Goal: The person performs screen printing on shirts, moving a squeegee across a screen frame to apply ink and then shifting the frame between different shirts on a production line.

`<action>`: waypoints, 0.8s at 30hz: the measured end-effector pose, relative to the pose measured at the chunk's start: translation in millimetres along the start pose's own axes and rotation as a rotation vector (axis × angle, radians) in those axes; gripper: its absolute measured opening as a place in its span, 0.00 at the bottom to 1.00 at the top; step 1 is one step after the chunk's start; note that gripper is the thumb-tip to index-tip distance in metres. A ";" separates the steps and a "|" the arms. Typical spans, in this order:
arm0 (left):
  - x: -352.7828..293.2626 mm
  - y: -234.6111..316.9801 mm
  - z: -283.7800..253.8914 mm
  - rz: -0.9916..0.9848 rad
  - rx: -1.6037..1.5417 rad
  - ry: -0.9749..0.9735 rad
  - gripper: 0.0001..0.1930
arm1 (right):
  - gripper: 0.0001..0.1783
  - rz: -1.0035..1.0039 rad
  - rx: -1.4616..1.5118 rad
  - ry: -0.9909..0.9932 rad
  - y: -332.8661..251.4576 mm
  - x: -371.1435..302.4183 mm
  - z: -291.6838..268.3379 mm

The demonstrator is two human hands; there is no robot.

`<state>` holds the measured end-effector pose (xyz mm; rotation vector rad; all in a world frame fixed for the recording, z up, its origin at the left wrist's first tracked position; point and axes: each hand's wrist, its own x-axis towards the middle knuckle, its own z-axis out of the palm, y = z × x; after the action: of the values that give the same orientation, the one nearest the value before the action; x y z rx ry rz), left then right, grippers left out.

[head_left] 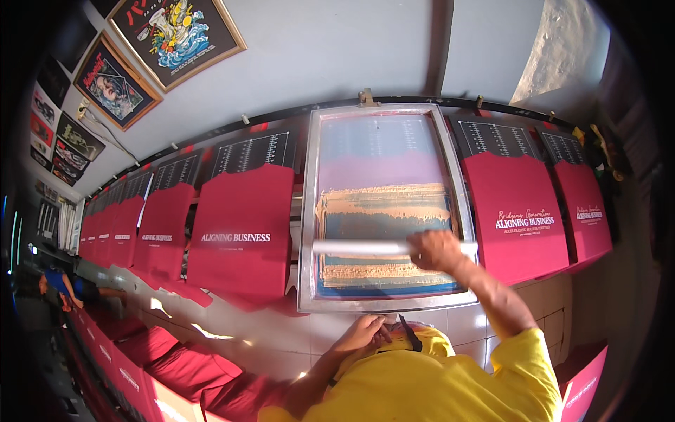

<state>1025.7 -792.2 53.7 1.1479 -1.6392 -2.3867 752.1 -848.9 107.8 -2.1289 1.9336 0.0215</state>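
My right hand [437, 252] is wrapped round a long white squeegee [365, 247], which lies crosswise over a silkscreen frame [305, 281] with a silver metal rim. Streaks of light orange ink [380, 271] cover the blue mesh above and below the squeegee. A red shirt shows faintly through the paler upper mesh. Close to my waist, just below the frame's near edge, my left hand [367, 332] is curled closed. What its fingers hold, if anything, is hidden.
Red printed shirts [242, 211] on black boards stand left and right of the frame. A dark rail [281, 112] with clamps runs behind. More red shirts [183, 362] lie behind me at lower left, and another person [67, 285] is farther off left.
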 end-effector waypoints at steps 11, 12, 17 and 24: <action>18.6 77.4 -99.9 0.414 1.628 0.461 0.22 | 0.15 -0.067 -0.076 0.367 -21.6 -55.7 49.7; 22.2 71.3 -105.1 0.458 1.588 0.503 0.20 | 0.14 0.000 -0.144 0.348 -16.4 -62.6 48.9; 32.5 66.5 -107.5 0.475 1.449 0.600 0.12 | 0.09 0.037 -0.048 0.501 9.7 -73.9 50.7; 13.5 58.3 -96.3 0.627 1.513 0.656 0.11 | 0.11 -0.008 -0.080 0.548 -1.9 -93.7 54.3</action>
<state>1050.2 -900.4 77.1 0.9288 -2.7345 -0.0848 752.5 -746.3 73.4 -2.3734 2.2335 -0.5490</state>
